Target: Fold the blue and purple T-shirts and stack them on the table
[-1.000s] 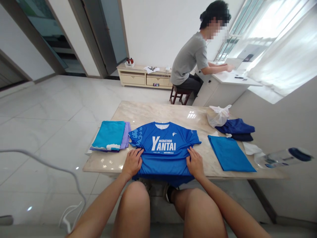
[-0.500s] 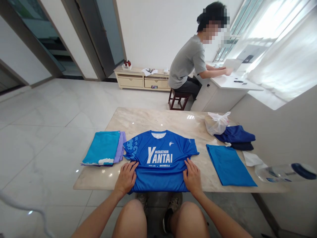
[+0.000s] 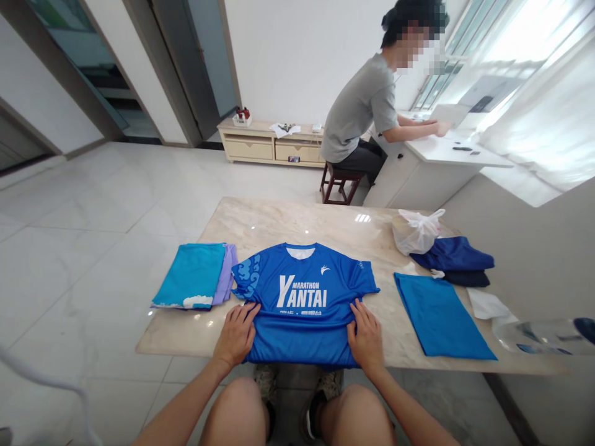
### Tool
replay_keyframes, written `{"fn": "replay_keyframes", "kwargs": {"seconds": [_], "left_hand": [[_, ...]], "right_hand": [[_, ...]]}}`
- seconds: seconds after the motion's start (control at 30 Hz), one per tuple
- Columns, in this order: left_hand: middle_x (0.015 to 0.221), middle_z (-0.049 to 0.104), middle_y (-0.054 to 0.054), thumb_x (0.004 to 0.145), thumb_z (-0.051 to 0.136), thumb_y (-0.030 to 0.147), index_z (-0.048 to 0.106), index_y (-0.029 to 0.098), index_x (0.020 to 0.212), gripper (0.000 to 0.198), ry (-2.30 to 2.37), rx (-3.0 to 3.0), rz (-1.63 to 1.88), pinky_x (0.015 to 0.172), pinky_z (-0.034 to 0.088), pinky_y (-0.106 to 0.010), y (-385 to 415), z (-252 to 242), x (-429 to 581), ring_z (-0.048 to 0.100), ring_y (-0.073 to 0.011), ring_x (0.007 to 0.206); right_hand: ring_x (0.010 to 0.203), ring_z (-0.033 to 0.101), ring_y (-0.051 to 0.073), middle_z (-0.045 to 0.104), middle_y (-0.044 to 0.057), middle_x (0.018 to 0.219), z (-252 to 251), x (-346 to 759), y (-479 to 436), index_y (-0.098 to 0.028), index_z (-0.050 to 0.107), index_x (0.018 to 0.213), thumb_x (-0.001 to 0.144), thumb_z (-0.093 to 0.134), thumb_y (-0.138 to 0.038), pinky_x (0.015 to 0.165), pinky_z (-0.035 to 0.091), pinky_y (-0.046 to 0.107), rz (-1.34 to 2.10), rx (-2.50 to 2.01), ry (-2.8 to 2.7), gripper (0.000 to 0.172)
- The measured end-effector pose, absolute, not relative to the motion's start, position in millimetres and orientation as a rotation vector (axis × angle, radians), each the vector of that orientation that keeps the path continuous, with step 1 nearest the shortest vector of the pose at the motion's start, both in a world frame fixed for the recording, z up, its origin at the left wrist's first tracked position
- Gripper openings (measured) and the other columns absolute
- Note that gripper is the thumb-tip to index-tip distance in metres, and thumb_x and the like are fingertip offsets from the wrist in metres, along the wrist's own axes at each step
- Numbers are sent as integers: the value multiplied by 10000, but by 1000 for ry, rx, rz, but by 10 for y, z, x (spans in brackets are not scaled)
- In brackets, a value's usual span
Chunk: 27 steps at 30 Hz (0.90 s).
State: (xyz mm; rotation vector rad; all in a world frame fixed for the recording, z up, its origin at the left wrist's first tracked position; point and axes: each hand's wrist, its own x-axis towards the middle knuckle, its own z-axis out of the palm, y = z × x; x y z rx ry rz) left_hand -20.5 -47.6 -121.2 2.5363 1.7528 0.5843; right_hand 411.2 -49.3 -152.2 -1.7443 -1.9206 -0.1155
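A blue T-shirt (image 3: 304, 291) with white "Marathon Yantai" lettering lies face up in front of me, its lower part reaching the table's near edge. My left hand (image 3: 238, 331) rests on its left side below the patterned sleeve, fingers stretched out over the fabric. On the opposite side, my right hand (image 3: 366, 331) lies the same way below the other sleeve, fingers extended. Both hands touch the shirt; the undersides of the fingers are hidden. Left of the shirt is a folded teal cloth (image 3: 190, 272) over a purple cloth (image 3: 227, 275).
On the marble-look table (image 3: 288, 217), a folded blue cloth (image 3: 441, 316) lies to the right. Behind it are a tied plastic bag (image 3: 418, 232) and dark blue clothing (image 3: 458, 254). A clear bottle (image 3: 543, 336) lies near the right end. A person (image 3: 367, 111) sits at a white desk beyond.
The view has shifted slightly, so things at the right appear farther right. My hands stay on the shirt's sides, and the shirt looks almost the same.
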Motion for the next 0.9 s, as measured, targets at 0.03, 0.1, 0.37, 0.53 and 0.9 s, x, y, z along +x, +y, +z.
{"fn": "replay_keyframes", "kwargs": {"seconds": [0.03, 0.1, 0.37, 0.53, 0.9], "left_hand": [[1451, 726, -116, 1000, 493, 134, 681, 218, 1517, 557, 1757, 2539, 585, 1208, 461, -530, -477, -1217, -204, 650, -311, 1289], [1454, 726, -115, 1000, 484, 130, 677, 221, 1522, 564, 1762, 2541, 589, 1210, 462, -529, -479, -1219, -200, 653, -309, 1294], [1447, 728, -104, 1002, 491, 130, 676, 234, 1518, 557, 1753, 2572, 616, 1205, 470, -524, -483, -1228, -217, 654, -310, 1287], [1431, 734, -100, 1007, 487, 135, 680, 245, 1510, 550, 1740, 2581, 626, 1202, 469, -522, -473, -1253, -246, 655, -314, 1281], [1425, 737, -106, 995, 490, 124, 686, 229, 1506, 558, 1743, 2558, 620, 1208, 459, -523, -465, -1229, -216, 652, -315, 1278]], "right_hand": [[1456, 589, 300, 649, 153, 1592, -1529, 4114, -490, -163, 674, 1491, 1084, 427, -227, 1203, 448, 513, -111, -1746, -1915, 480], [1455, 591, 309, 648, 156, 1591, -1537, 4116, -485, -170, 676, 1496, 1078, 427, -229, 1197, 453, 527, -99, -1751, -1907, 490], [1436, 608, 307, 654, 146, 1586, -1509, 4110, -476, -179, 692, 1463, 1058, 438, -212, 1172, 470, 514, -92, -1758, -1912, 480], [1445, 599, 306, 642, 148, 1598, -1480, 4096, -480, -180, 683, 1476, 1056, 441, -207, 1178, 462, 515, -75, -1781, -1910, 485], [1435, 600, 312, 655, 151, 1580, -1481, 4102, -465, -184, 696, 1460, 1056, 436, -230, 1186, 453, 528, -55, -1789, -1894, 483]]}}
